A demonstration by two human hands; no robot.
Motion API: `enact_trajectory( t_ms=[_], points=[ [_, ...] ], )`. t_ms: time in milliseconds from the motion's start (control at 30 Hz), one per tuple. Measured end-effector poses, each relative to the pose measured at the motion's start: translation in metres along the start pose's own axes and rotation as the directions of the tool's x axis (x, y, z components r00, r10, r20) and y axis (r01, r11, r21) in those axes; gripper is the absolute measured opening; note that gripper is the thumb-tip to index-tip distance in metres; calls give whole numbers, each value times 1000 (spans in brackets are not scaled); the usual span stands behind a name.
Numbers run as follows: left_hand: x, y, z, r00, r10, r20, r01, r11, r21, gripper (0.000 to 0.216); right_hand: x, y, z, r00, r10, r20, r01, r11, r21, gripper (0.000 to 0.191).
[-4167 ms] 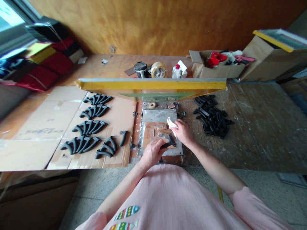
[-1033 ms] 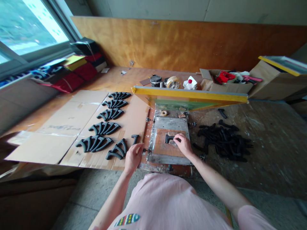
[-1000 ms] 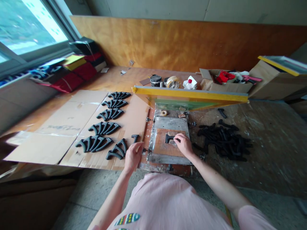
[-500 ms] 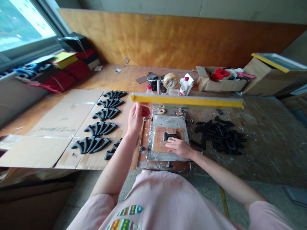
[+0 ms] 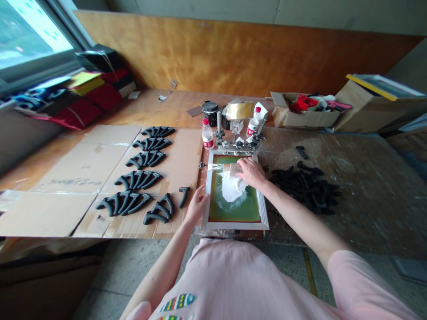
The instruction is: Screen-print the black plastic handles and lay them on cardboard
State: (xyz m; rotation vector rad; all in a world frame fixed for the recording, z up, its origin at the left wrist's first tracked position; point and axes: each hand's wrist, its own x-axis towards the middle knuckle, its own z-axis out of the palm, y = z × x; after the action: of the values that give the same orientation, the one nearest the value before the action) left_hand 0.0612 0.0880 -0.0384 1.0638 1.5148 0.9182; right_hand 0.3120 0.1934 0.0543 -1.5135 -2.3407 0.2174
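A framed printing screen (image 5: pixel 233 222) with green mesh lies flat on the bench in front of me, white ink (image 5: pixel 231 190) spread over its middle. My right hand (image 5: pixel 251 172) is closed on a squeegee (image 5: pixel 233 170) at the far part of the mesh. My left hand (image 5: pixel 197 205) rests on the screen's left frame edge, fingers curled against it. The black curved part seen earlier lies under the screen, out of sight.
Rows of black curved parts (image 5: pixel 138 180) lie on flattened cardboard (image 5: pixel 66 178) at left. A loose pile of the same parts (image 5: pixel 305 184) sits at right. Bottles (image 5: pixel 207 135), an ink tin (image 5: pixel 211 112) and open boxes (image 5: pixel 300 113) stand behind the screen.
The raised screen has come down flat over the black part. My left hand moved from the frame's far edge to its near left side; my right hand went onto the squeegee.
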Motion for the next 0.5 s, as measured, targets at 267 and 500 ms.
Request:
enact_trajectory(
  t_ms=[267,500],
  points=[
    [5,-11,0,1000,15,-1,-15,1000,-26,64,-62,-13,21,953,-231,198,223,973,61,21],
    [5,-10,1,999,14,-33,-14,1000,-13,63,-58,-14,5,926,-273,260,270,962,49,11]
  ],
)
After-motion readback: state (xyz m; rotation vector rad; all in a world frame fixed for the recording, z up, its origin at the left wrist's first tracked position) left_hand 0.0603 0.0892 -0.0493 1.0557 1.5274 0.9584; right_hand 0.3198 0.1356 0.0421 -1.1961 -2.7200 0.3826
